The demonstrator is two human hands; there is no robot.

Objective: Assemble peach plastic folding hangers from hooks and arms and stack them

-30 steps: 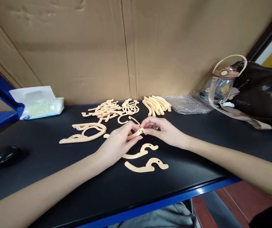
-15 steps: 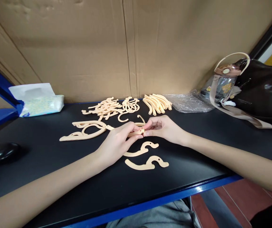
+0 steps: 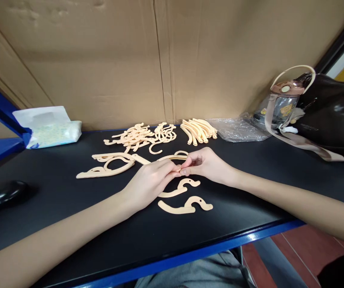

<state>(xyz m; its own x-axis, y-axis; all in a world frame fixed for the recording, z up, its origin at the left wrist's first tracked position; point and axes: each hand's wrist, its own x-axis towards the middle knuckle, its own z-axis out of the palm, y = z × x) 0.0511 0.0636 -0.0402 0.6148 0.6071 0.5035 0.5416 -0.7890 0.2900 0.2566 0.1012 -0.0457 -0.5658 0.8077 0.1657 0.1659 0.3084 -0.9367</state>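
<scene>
My left hand (image 3: 150, 180) and my right hand (image 3: 210, 166) meet over the middle of the table, fingertips pinched together on a beige plastic hanger part (image 3: 179, 169). Most of that part is hidden by the fingers. Just behind the hands, a curved beige piece (image 3: 167, 157) with a loop shows partly. Nearer to me lie two loose hanger arms with hooked ends, one (image 3: 172, 194) partly behind my left hand and the other (image 3: 178, 210) in full view. Left of my hands rests a joined hanger (image 3: 111, 172), its arms folded close together.
Farther back are a tangled pile of hooked parts (image 3: 135, 136), a stack of curved arms (image 3: 198, 131) and a clear plastic bag (image 3: 240, 130). A bottle (image 3: 286, 104) and black bag (image 3: 330, 116) stand right; a tissue pack (image 3: 54, 134) and black object (image 3: 5, 194) are left.
My fingers have closed over the part's end, which showed between them before. A thin hook standing up behind the hands has dropped from sight, and a loop shows there now.
</scene>
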